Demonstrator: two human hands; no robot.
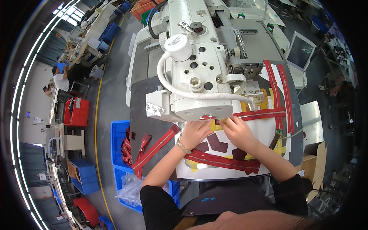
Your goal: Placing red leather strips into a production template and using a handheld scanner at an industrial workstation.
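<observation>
Beneath the front of a white industrial sewing machine (203, 82), both hands work close together. My left hand (196, 134) is closed, its fingertips at the end of a red zipper (260, 114) that runs off to the right. My right hand (239, 133) pinches the same end from the other side; the machine head and my fingers partly hide it. Dark red fabric patches (219, 143) lie between my wrists on the white plate (245, 132). Below them, another red zipper (222, 161) stretches across the near edge, passing by my left wrist.
More red zippers (153, 151) hang over the left table edge, beside a blue bin (122, 161) of red zippers. Several zippers lie at the right (285, 92). A cardboard box (315, 163) stands right of the table. People sit at benches far left.
</observation>
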